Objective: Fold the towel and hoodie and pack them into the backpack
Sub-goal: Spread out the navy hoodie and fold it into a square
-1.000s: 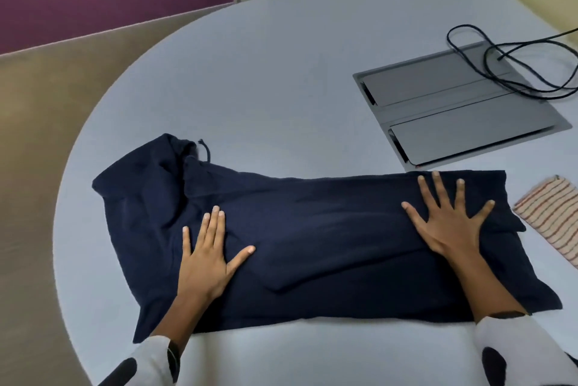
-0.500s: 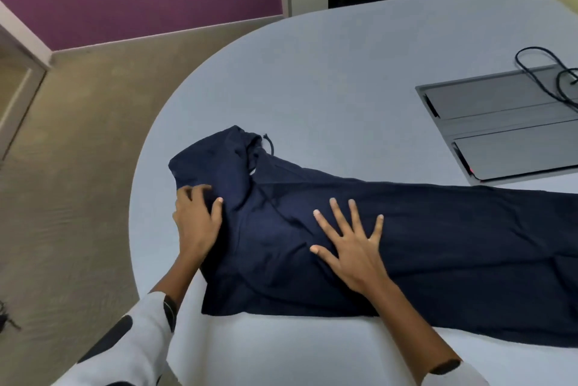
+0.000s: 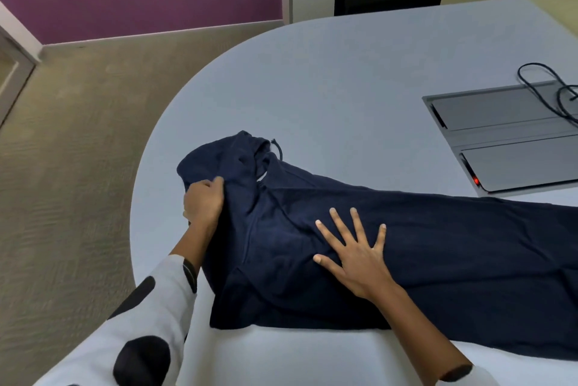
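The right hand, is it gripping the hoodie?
No, the right hand lies flat with spread fingers on the hoodie, only pressing it down.

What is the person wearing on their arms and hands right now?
Both hands are bare: the left hand and right hand show no gloves or rings. The left sleeve is white with large black blotches and a dark cuff. The right sleeve shows only a dark cuff and a white edge.
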Available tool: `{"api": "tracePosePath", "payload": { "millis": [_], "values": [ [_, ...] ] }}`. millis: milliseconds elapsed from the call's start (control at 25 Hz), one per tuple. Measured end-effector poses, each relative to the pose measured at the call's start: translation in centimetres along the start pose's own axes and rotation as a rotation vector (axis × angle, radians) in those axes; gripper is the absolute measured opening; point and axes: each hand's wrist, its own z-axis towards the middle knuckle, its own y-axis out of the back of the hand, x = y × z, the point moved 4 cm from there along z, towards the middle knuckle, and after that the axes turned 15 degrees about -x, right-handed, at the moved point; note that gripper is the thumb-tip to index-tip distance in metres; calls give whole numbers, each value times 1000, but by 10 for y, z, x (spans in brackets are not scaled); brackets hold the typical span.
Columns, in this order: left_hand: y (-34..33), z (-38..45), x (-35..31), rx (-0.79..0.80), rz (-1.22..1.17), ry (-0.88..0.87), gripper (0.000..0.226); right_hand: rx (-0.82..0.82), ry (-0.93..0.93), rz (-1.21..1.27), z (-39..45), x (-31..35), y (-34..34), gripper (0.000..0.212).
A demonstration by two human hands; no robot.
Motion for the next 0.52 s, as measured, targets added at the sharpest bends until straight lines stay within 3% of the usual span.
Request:
{"api": "tracePosePath", "payload": {
  "millis": [160,280,320,400,520],
  "values": [
    [20,16,9,-131,-341,293,21,45,4,-2,0,0,4,81],
    [24,19,17,-39,-382,537,77,89,19,18,1,0,6,80],
    [22,19,14,32,-448,573,68,108,24,25,1,-1,7,81],
    [24,14,3,161,-502,563,24,128,44,47,2,-3,11,82],
    [37,-10,-17,299,-477,528,22,168,85,62,3,-10,17,87]
  ]
}}
